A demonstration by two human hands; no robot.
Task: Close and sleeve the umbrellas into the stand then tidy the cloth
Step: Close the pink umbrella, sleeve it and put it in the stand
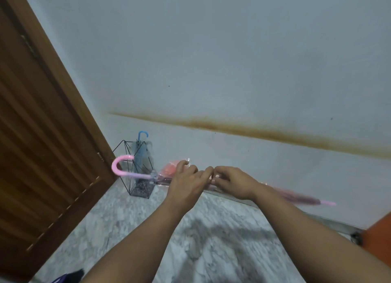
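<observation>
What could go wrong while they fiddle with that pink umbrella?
Both hands, left and right, pinch the middle of the pink umbrella, held level, so it might tip or slip. Its hooked handle hangs near the wire stand and could snag it, jostling the blue umbrella inside.

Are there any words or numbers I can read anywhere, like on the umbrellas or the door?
None: no word, number or sign shows anywhere in this picture.
The pink umbrella, which the left hand and the right hand hold, carries no lettering.
The blue umbrella in the wire stand shows none either.
The wooden door and the wall are bare of writing; the wall has only a brown stain.
</observation>
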